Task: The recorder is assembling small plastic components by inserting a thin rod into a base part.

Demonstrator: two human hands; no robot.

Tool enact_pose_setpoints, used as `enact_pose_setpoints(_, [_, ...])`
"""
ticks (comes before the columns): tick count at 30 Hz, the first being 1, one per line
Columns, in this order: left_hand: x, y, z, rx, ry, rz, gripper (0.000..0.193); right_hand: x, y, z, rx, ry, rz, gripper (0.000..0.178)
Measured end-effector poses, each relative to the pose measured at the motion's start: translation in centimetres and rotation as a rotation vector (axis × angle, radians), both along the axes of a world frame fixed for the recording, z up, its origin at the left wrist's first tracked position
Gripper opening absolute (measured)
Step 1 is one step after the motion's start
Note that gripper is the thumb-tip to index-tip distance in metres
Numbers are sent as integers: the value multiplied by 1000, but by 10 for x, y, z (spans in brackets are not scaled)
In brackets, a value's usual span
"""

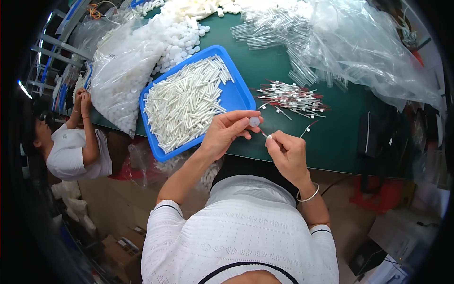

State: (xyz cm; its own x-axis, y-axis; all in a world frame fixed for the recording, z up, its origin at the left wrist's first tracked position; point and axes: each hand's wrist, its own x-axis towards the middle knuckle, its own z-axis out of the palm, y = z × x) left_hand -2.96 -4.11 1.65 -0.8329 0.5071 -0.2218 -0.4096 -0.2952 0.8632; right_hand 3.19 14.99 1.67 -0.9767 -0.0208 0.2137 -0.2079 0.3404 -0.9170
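Observation:
Between the thumb and fingers of my left hand is a small round translucent white cap. My right hand pinches a thin stick with a white piece and a dark reddish tip, which points at the cap. Whether the two touch, I cannot tell. Just beyond my hands lies a pile of similar thin red and white sticks, with one loose stick nearer me. To the left, a blue tray holds many short white rods.
A clear bag of round white caps spills caps at the far left. Clear plastic tubes lie at the back beside a large clear plastic bag. The green table ends before my body. Another person sits at the left.

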Motion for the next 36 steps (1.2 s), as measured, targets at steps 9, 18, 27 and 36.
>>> enact_pose_setpoints(9, [9,2,5,-175,205,-15,29,8,3,4,60,1,-4,14])
enact_pose_setpoints(18, [26,13,-27,100,101,41,21,7,-4,-5,111,115,34,9])
enact_pose_setpoints(27, [41,23,-39,220,302,129,23,14,-20,-27,-86,68,5,8])
enact_pose_setpoints(36, [4,-14,16,-358,578,-192,30,-7,14,-21,-289,-350,422,12])
